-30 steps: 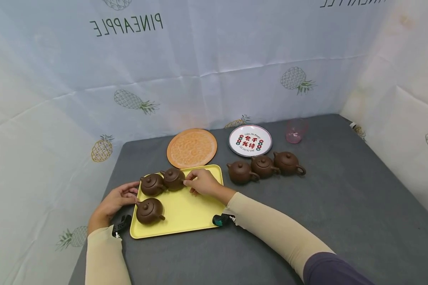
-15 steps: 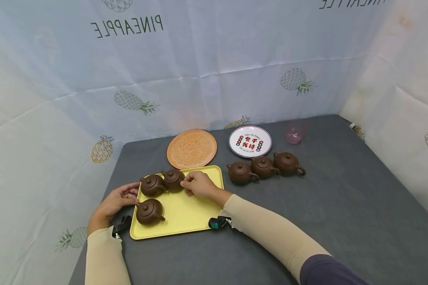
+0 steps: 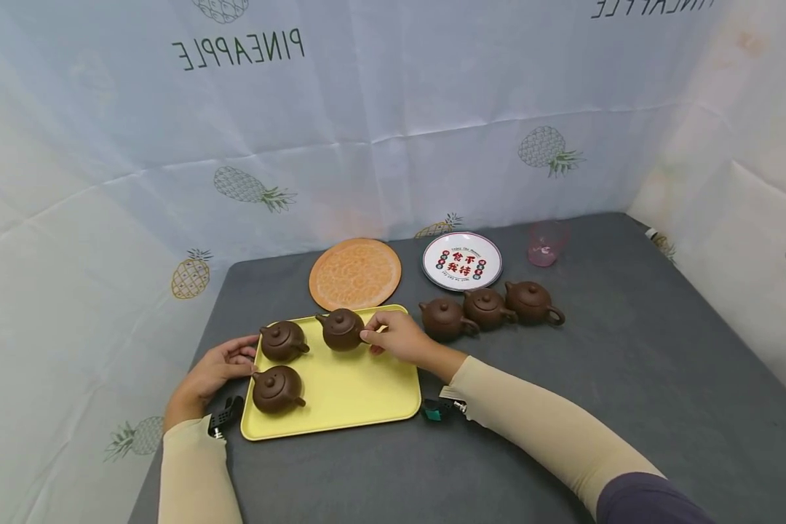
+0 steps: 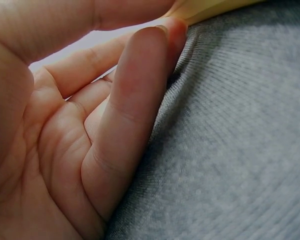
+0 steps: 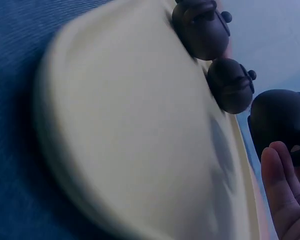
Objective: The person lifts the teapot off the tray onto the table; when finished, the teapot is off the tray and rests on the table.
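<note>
In the head view, my right hand (image 3: pixel 399 336) pinches a brown teapot (image 3: pixel 343 330) by its handle over the back of the yellow tray (image 3: pixel 340 393). The right wrist view shows this teapot (image 5: pixel 280 117) raised a little above the tray (image 5: pixel 135 115), fingertips at its handle. My left hand (image 3: pixel 212 371) holds the tray's left edge; in the left wrist view its thumb side reaches the yellow rim (image 4: pixel 215 9). Two more brown teapots stand on the tray, a back-left teapot (image 3: pixel 284 342) and a front-left teapot (image 3: pixel 278 389), lids on.
Right of the tray, a near teapot (image 3: pixel 442 320), a middle teapot (image 3: pixel 486 309) and a far teapot (image 3: pixel 529 303) form a slanting row. Behind are an orange round mat (image 3: pixel 355 274), a white plate (image 3: pixel 461 261) and a pink glass (image 3: pixel 545 247). Dark grey cloth covers the table (image 3: pixel 498 451).
My right hand has moved right with the pinched teapot, opening a gap between it and the back-left teapot. The left hand stays at the tray's edge.
</note>
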Tool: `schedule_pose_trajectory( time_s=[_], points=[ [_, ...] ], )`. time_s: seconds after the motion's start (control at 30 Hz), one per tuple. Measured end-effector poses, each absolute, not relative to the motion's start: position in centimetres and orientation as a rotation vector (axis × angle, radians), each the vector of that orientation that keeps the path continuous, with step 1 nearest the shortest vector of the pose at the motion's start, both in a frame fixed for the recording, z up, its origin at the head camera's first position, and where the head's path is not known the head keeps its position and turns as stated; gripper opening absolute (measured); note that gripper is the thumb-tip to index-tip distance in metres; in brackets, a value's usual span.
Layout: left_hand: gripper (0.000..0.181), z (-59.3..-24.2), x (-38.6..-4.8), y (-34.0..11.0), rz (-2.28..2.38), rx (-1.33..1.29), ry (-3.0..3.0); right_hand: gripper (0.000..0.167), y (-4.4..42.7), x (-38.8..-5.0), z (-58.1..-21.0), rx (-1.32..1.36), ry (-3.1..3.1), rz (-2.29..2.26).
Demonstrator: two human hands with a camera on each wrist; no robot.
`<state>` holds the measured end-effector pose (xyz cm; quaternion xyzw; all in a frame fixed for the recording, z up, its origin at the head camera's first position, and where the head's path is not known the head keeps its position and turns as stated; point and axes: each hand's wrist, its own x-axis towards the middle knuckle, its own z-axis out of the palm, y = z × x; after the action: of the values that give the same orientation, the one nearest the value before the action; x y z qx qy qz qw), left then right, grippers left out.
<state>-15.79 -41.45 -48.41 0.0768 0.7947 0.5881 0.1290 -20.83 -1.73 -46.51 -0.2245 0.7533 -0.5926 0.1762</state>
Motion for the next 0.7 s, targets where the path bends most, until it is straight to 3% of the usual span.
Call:
schedule_pose_trajectory(
  time_s=[0.7],
  points=[
    [0.064, -48.9, -15.9, -41.9, 1.765, 0.265, 2.248, 0.011, 9.5, -17.1, -45.1, -0.697, 2.242, -1.678]
  ],
)
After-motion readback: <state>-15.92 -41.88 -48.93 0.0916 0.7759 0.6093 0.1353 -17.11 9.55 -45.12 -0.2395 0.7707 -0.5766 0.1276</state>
